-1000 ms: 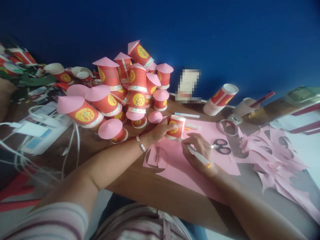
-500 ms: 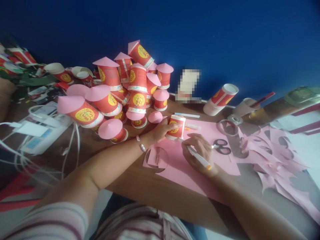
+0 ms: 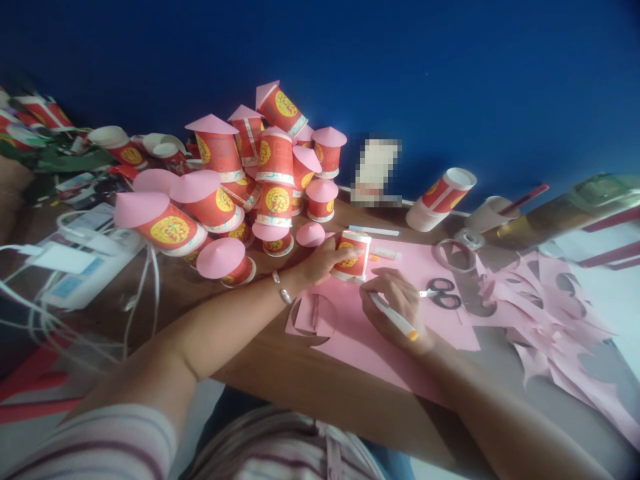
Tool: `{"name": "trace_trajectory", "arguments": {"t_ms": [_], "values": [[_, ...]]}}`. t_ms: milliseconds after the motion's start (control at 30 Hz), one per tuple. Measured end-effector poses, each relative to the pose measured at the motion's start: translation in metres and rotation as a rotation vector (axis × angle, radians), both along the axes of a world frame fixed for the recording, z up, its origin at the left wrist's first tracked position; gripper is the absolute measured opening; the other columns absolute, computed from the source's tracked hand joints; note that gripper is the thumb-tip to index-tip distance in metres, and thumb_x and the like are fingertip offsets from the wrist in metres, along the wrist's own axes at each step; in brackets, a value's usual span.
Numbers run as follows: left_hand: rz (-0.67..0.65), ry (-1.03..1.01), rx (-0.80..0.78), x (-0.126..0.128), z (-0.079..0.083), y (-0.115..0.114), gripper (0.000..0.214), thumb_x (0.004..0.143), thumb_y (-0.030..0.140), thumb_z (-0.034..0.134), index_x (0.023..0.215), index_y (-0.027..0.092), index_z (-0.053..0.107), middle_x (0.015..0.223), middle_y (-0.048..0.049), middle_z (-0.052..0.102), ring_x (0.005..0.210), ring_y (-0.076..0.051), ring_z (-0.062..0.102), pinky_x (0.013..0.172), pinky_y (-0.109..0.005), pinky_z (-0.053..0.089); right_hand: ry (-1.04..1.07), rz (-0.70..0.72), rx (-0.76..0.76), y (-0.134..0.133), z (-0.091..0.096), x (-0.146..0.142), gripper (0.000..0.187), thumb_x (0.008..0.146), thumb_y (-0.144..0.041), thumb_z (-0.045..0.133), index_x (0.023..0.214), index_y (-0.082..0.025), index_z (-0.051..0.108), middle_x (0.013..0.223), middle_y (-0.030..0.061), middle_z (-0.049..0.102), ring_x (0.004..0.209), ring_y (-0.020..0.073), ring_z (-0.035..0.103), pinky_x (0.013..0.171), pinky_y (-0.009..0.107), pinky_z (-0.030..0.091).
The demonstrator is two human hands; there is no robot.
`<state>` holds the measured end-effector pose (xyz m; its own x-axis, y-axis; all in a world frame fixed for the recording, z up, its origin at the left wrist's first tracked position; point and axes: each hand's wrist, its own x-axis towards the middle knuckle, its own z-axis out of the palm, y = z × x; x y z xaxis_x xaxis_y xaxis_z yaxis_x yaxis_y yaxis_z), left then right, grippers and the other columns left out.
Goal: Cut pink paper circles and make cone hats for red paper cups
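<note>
My left hand (image 3: 320,259) is wrapped round a small red paper cup (image 3: 354,253) standing mouth-down on a pink paper sheet (image 3: 380,333). My right hand (image 3: 393,300) grips a white pen (image 3: 395,318) with an orange end, its tip on the pink sheet right beside the cup's rim. A round hole with a loose pink piece (image 3: 313,317) shows in the sheet near my left wrist. Black-handled scissors (image 3: 443,293) lie just right of my right hand.
A pile of red cups with pink cone tops (image 3: 250,180) fills the table behind my left hand. Pink paper scraps (image 3: 545,300) spread at the right, by a tape roll (image 3: 469,238) and a lying cup (image 3: 443,190). White cables and a device (image 3: 75,260) lie at the left.
My right hand with the pen has shifted slightly left, along the cup's base. My left hand and the cup stay put.
</note>
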<state>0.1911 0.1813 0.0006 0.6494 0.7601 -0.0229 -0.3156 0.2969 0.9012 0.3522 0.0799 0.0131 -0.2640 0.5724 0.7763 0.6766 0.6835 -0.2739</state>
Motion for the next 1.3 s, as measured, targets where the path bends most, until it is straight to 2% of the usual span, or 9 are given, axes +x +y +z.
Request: {"name": "trace_trajectory", "arguments": {"t_ms": [533,967,1300], "values": [[-0.016,0.006,0.022,0.000,-0.005,0.001,0.031,0.081,0.037,0.077,0.095,0.016,0.060,0.084,-0.0014,0.063,0.074,-0.012,0.060,0.069,-0.026,0.050,0.017,0.048,0.010,0.001,0.004,-0.002,0.019,0.089,-0.006,0.065,0.095,-0.023,0.059,0.074,-0.0016,0.071,0.069,0.0180,0.071,0.077,0.036,0.060],[-0.020,-0.010,0.020,0.000,-0.004,0.003,0.030,0.078,0.037,0.077,0.091,0.016,0.060,0.082,-0.0007,0.061,0.072,-0.012,0.058,0.068,-0.026,0.048,0.004,-0.036,0.008,0.002,-0.006,0.001,0.018,0.089,-0.008,0.063,0.092,-0.025,0.057,0.070,-0.0035,0.067,0.069,0.0183,0.070,0.076,0.037,0.061],[-0.016,0.012,0.014,0.000,-0.003,0.001,0.030,0.079,0.037,0.077,0.091,0.016,0.060,0.082,-0.0002,0.061,0.075,-0.012,0.059,0.070,-0.025,0.049,-0.001,-0.043,0.008,0.001,-0.006,0.002,0.020,0.089,-0.006,0.063,0.091,-0.025,0.056,0.071,-0.0032,0.066,0.071,0.0181,0.070,0.076,0.036,0.060]]}}
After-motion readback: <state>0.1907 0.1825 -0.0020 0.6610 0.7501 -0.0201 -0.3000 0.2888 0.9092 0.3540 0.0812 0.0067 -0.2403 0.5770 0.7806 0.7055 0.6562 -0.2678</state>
